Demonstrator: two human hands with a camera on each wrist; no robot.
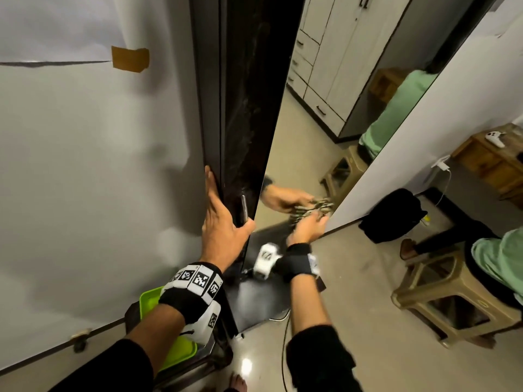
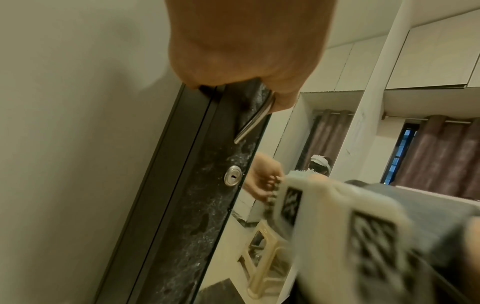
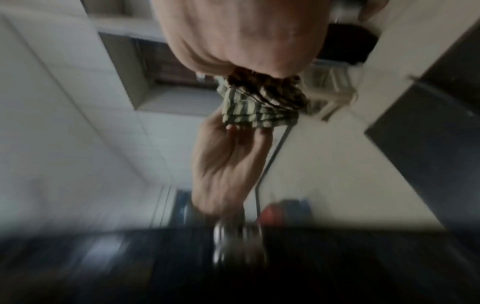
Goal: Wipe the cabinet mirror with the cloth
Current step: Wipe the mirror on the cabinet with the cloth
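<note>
1. Two hands are up: the left hand (image 1: 223, 222) lies with straight fingers along the dark door edge (image 1: 240, 123), thumb beside the metal handle (image 1: 244, 209).
2. The right hand (image 1: 307, 229) has its fingers curled around the bunched striped cloth (image 3: 259, 102).
3. The cloth touches the cabinet mirror (image 1: 325, 108) low down, at 3 o'clock from the left hand.

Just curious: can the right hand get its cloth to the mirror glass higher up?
Probably yes. The right hand holds the cloth at the mirror, nothing stands before it higher up, and the left hand rests on the door edge beside it.
</note>
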